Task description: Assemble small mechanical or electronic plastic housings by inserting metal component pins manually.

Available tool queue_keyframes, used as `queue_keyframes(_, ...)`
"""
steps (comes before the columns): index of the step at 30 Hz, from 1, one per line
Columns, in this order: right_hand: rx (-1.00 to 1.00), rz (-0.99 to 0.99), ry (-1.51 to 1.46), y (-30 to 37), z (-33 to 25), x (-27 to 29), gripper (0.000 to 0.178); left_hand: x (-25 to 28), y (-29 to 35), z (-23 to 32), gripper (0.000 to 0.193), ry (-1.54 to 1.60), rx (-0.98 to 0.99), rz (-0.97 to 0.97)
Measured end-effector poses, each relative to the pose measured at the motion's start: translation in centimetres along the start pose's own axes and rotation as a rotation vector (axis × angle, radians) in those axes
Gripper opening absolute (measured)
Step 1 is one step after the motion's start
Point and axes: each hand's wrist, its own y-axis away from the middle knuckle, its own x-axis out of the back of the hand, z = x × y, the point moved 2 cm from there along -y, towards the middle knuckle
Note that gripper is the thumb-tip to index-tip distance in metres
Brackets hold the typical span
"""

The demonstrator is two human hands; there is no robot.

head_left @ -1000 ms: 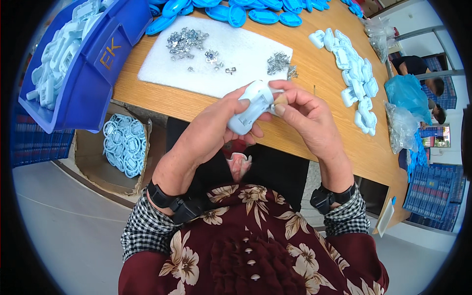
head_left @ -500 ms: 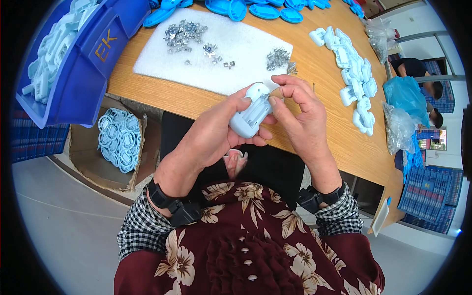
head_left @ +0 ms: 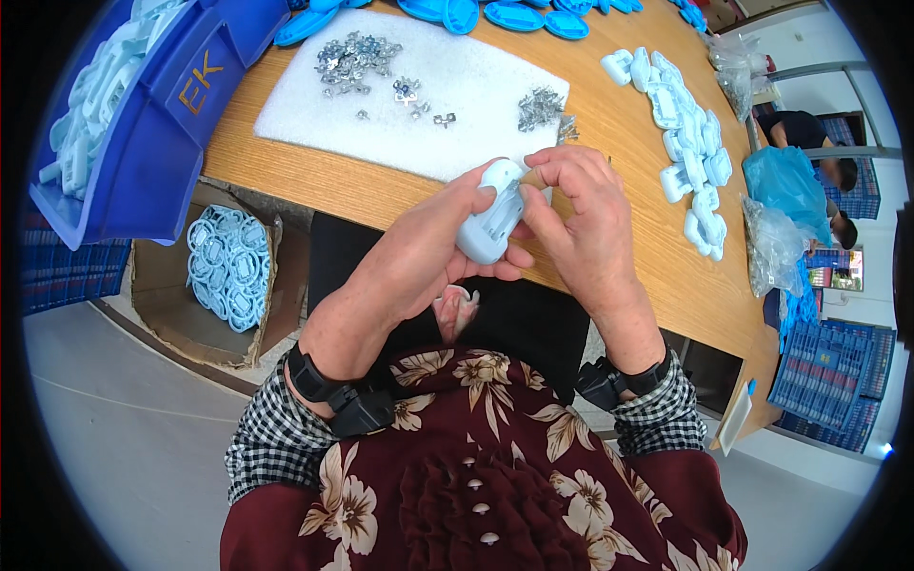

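Note:
A light-blue plastic housing [head_left: 486, 240] with a long battery-like recess is held over the table's near edge. My left hand [head_left: 433, 228] is closed around it, thumb on the upper left rim and fingers beneath. At its upper right edge, the thumb and forefinger of my right hand [head_left: 595, 224] are pinched together; whatever lies between them is hidden. Beyond my hands, a white foam sheet [head_left: 305, 124] bears a pile of small metal contact pieces [head_left: 352, 62] and, at its right, a smaller heap of fine metal parts [head_left: 540, 108].
Similar light-blue housings [head_left: 681, 119] lie in a line on the wooden table [head_left: 609, 105]. At the left stands a blue bin [head_left: 162, 157] of light-blue parts, above a cardboard box [head_left: 167, 314] of ring-shaped pieces. Bright-blue oval shells [head_left: 519, 17] and plastic bags [head_left: 776, 243] edge the table.
The housing has turned slightly in my left hand and its lower end has shifted a little right. My right fingers stay pinched at its upper edge.

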Motion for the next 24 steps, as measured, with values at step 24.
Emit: queue_keyframes(24, -0.684, -0.315, -0.950, 1.2, 0.1, 0.6, 0.036, 0.8, 0.8, 0.6, 0.046, -0.604, -0.239, 0.138)
